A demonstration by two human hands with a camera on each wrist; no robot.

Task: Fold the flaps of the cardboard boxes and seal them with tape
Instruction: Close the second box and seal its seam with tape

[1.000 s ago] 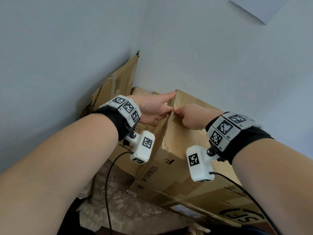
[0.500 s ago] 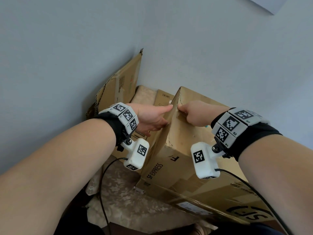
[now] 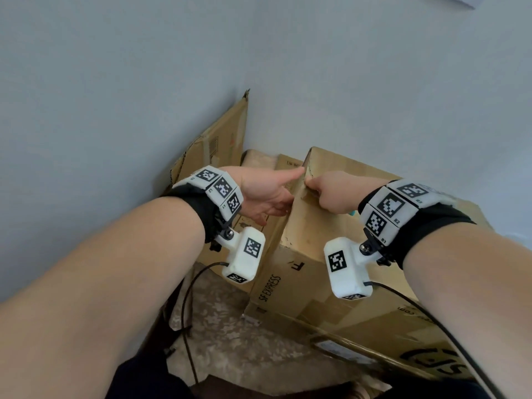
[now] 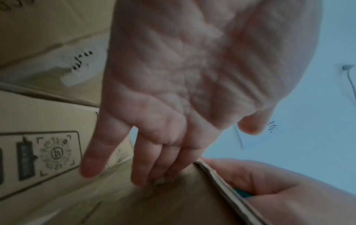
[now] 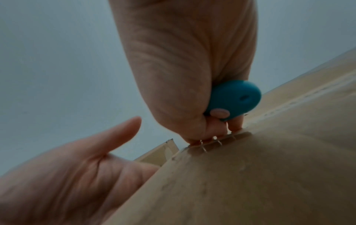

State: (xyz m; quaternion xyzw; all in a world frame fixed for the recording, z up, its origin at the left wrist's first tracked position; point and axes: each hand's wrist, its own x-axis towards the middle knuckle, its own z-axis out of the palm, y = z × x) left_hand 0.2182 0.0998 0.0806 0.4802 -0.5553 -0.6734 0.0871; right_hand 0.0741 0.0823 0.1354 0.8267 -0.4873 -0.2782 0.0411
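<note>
Box (image 3: 339,234) sits in wall corner, top edge pinched between both hands. Left hand (image 3: 264,194) fingers straight, flat against flap. Right hand (image 3: 335,194) curled round blue tool (image 5: 233,100) beside staples (image 5: 210,143). No tape visible yet, sealing looks barely started.

Cardboard box (image 3: 311,226): matt brown corrugated board, its raised flap edge (image 4: 217,178) showing rough layered plies, with black printing on the near side. Small metal staples (image 5: 204,146), bright and glossy, in the flap corner. Blue tool (image 5: 233,99) in the right hand (image 3: 336,194): smooth, matt plastic. Wrist cameras (image 3: 244,257): white matt plastic housings on black cloth bands. Wall (image 3: 144,82): smooth, matt, pale grey. Floor (image 3: 230,341): mottled, stone-like finish.
</note>
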